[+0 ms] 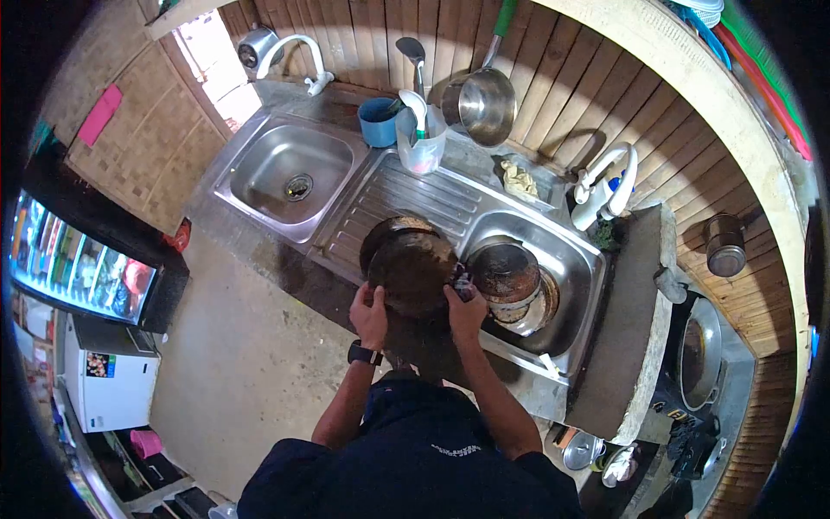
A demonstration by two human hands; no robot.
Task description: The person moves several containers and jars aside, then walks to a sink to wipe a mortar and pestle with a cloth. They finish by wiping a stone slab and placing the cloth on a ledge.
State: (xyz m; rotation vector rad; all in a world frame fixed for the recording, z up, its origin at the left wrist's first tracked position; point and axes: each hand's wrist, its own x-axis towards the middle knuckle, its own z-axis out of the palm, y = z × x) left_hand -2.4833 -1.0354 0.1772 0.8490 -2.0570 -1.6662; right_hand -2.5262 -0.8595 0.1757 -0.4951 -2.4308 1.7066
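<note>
My left hand [369,317] grips the near left rim of a round, blackened pan [417,272], thumb on top. At its right edge my right hand [467,311] is closed on the rim, close to a small shiny part [463,280]. The pan is held over the front of the ribbed metal drainboard [415,192]. Another dark round pan [380,235] shows partly behind it, mostly hidden. Close to my right hand, a soot-stained pot [503,270] lies in the right sink basin [581,303] on top of other stained cookware [543,311].
The left basin [294,169] has a white faucet [313,69]; another faucet [605,186] stands behind the right basin. A blue container [378,130] and a clear utensil holder [421,149] stand behind the drainboard. A saucepan [487,108] hangs on the slatted wall. A concrete ledge [627,329] borders the right.
</note>
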